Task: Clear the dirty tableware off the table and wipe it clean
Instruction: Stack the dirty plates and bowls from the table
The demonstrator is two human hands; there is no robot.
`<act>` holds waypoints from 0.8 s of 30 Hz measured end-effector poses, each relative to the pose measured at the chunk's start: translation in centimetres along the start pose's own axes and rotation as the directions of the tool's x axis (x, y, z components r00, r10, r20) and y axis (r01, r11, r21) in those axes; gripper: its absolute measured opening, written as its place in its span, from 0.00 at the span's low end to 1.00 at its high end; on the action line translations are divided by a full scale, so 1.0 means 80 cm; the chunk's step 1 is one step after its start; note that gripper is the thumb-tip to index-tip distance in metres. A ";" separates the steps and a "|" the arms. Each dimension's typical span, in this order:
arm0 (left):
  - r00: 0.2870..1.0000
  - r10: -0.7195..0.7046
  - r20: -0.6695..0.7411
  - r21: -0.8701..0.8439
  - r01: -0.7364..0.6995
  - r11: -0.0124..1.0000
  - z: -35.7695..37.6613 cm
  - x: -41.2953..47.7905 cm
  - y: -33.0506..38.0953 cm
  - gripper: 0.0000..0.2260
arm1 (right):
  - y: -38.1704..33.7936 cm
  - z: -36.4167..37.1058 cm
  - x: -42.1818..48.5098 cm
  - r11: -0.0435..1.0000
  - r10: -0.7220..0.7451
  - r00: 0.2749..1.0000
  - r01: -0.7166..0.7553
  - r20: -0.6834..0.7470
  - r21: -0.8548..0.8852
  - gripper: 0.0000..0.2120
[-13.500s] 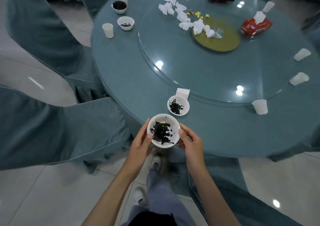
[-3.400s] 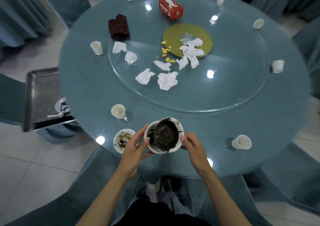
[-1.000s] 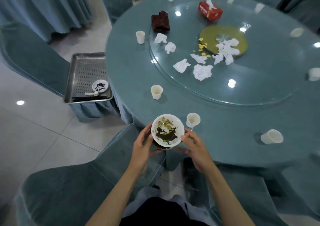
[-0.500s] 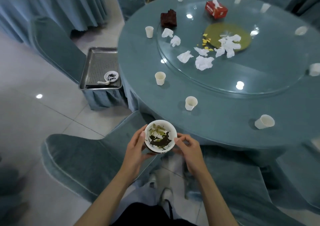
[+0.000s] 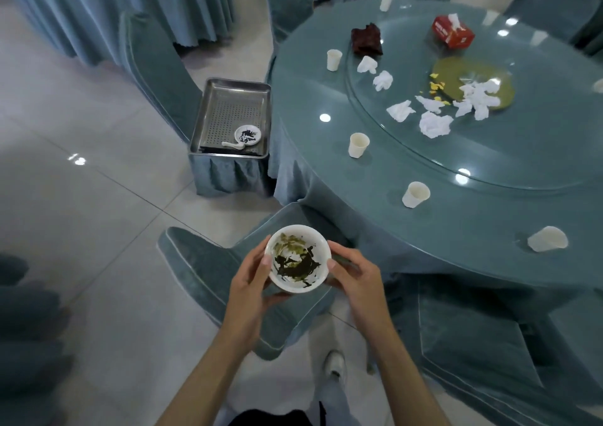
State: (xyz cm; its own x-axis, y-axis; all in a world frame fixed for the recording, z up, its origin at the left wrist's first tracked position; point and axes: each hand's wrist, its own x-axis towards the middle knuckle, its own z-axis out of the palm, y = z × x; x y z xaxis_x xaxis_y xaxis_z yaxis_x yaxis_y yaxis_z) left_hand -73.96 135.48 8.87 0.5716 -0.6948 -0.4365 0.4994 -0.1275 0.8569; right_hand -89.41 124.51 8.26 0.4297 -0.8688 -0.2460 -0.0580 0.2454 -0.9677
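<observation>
The round teal-clothed counter (image 5: 303, 99) fills the far right, strewn with white paper cups (image 5: 359, 145) and crumpled white tissues (image 5: 435, 124); just left of it a perforated steel tray (image 5: 228, 112) carries a small dirty white dish (image 5: 248, 134). Nearer, off the counter and above a teal-covered chair (image 5: 202, 262), the left hand (image 5: 251, 282) and right hand (image 5: 355, 275) curl round opposite sides of a white ceramic bowl (image 5: 297, 259) smeared with dark green scraps.

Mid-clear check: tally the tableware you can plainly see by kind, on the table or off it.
White cups on the table: 5 (blurred shapes at the far rim not counted)
Bowls: 2, the dirty bowl held by the left hand and right hand, and the small bowl in the steel tray
Spoons: 1, the white spoon in that tray
Total: 8
</observation>
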 end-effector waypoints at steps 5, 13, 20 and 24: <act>0.999 -0.010 0.047 0.015 0.009 1.000 -0.103 0.010 0.034 0.11 | 0.007 0.097 -0.027 0.999 -0.036 0.999 0.036 -0.008 -0.022 0.16; 0.997 0.041 0.072 0.055 -0.045 0.997 -0.239 0.030 0.107 0.11 | 0.010 0.260 -0.039 0.999 -0.014 0.999 0.015 -0.046 0.030 0.15; 0.989 0.085 0.120 0.135 -0.101 0.986 -0.302 0.098 0.152 0.14 | 0.014 0.356 0.020 0.999 0.028 0.995 -0.023 -0.098 0.046 0.13; 0.990 0.076 0.115 0.150 -0.093 0.984 -0.327 0.168 0.177 0.14 | 0.011 0.401 0.088 0.997 0.050 0.993 -0.043 -0.104 0.066 0.13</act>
State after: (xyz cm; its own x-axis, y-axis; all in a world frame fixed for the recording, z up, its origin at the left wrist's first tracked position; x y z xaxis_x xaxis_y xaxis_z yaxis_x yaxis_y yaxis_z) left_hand -42.20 142.84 7.95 0.5297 -0.7791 -0.3353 0.3403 -0.1670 0.9254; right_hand -57.51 132.46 7.45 0.3305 -0.8955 -0.2981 -0.0170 0.3101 -0.9506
